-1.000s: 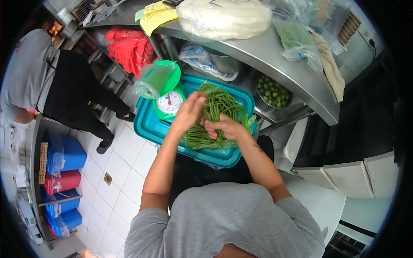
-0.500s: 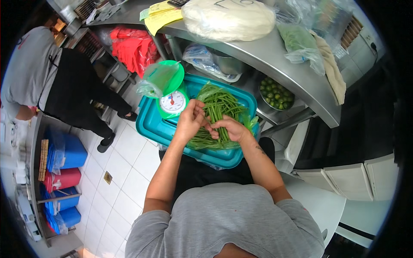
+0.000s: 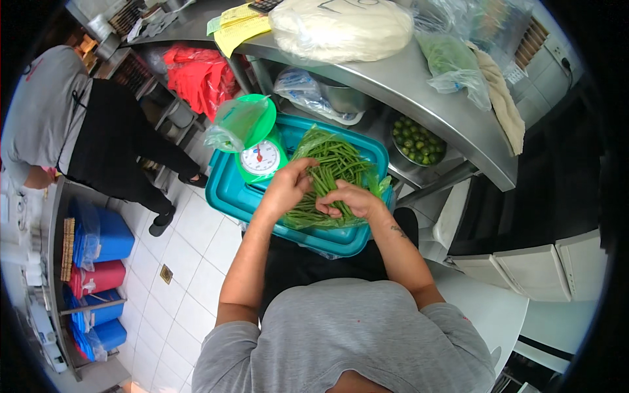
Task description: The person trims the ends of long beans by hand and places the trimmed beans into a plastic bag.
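Observation:
A teal plastic tub (image 3: 226, 196) rests in front of me with green long beans (image 3: 341, 164) heaped on a clear plastic bag inside it. My left hand (image 3: 291, 183) has its fingers curled around some beans on the left of the pile. My right hand (image 3: 347, 200) grips a bunch of beans just right of it, thumb toward my left hand. At the tub's upper left stands a green dial scale (image 3: 259, 158) with a plastic bag (image 3: 232, 124) on its pan.
A steel counter (image 3: 452, 105) holds a large white wrapped bundle (image 3: 341, 26) and yellow papers (image 3: 242, 26). Below sit limes (image 3: 419, 141) in a bowl and red bags (image 3: 200, 78). A co-worker (image 3: 92, 131) bends at left beside coloured bins (image 3: 105, 232). Black-topped cabinets (image 3: 531, 272) stand right.
My left hand has moved down a little from its raised position one second ago. My right hand has shifted slightly right and down, still among the beans.

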A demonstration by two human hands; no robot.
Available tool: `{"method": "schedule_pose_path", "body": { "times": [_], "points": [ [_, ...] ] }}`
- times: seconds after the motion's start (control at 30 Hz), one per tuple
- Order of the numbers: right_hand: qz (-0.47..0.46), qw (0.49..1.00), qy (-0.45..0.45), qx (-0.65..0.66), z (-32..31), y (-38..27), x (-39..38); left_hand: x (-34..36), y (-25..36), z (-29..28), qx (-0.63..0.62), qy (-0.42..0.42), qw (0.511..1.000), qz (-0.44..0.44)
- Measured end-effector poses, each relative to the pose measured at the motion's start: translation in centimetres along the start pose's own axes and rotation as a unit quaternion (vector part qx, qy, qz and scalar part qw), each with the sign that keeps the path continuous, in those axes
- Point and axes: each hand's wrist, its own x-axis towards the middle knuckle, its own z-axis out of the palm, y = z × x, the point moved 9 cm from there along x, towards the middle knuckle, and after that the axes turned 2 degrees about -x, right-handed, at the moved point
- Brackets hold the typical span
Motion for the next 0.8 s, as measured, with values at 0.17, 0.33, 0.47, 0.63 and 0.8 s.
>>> {"method": "schedule_pose_path", "body": {
  "times": [0.17, 0.33, 0.47, 0.63, 0.8],
  "points": [
    [-0.031, 0.999, -0.03, -0.002, 0.4, -0.8, -0.3, 0.4, -1.0, 0.4, -0.036, -0.07, 0.997, -0.018],
    [-0.059, 0.998, -0.003, -0.013, 0.2, -1.7, -0.7, 0.0, -0.8, 0.2, -0.11, -0.044, 0.992, -0.036],
    [-0.034, 0.993, 0.074, -0.085, -1.1, -0.9, -0.7, -0.1, -0.2, 0.1, -0.036, -0.014, 0.999, 0.025],
    [-0.012, 0.98, 0.115, -0.161, -0.9, -1.5, -0.9, -0.5, 1.0, -0.4, 0.072, 0.057, 0.99, 0.102],
    [-0.008, 0.968, 0.137, -0.211, -1.4, -1.9, -1.3, -0.5, 0.0, -0.1, 0.023, 0.062, 0.997, 0.05]
  ]
}}
